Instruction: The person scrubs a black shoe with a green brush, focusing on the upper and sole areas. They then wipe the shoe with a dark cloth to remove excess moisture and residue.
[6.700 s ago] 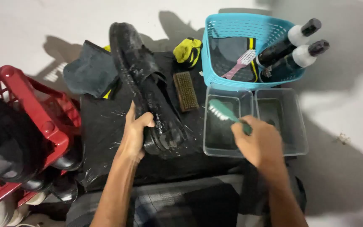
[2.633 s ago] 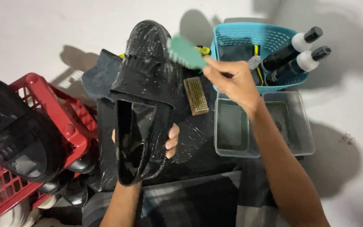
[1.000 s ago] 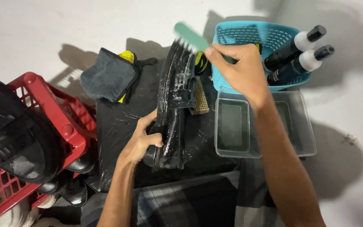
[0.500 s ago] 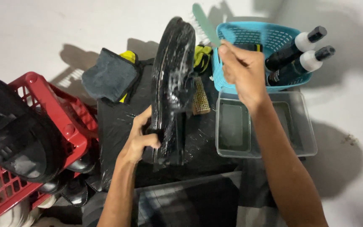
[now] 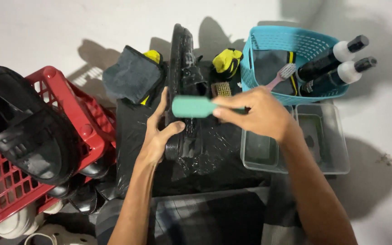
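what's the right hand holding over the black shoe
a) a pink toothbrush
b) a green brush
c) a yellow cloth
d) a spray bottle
b: the right hand pinches the handle of a green brush, its head across the black shoe that the left hand steadies; the pink toothbrush lies in the blue basket.

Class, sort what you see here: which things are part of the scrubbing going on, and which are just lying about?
In use:
left hand gripping the black shoe
right hand holding the green brush

Lying about:
blue basket with two bottles
pink toothbrush
clear tray
red crate
grey cloth
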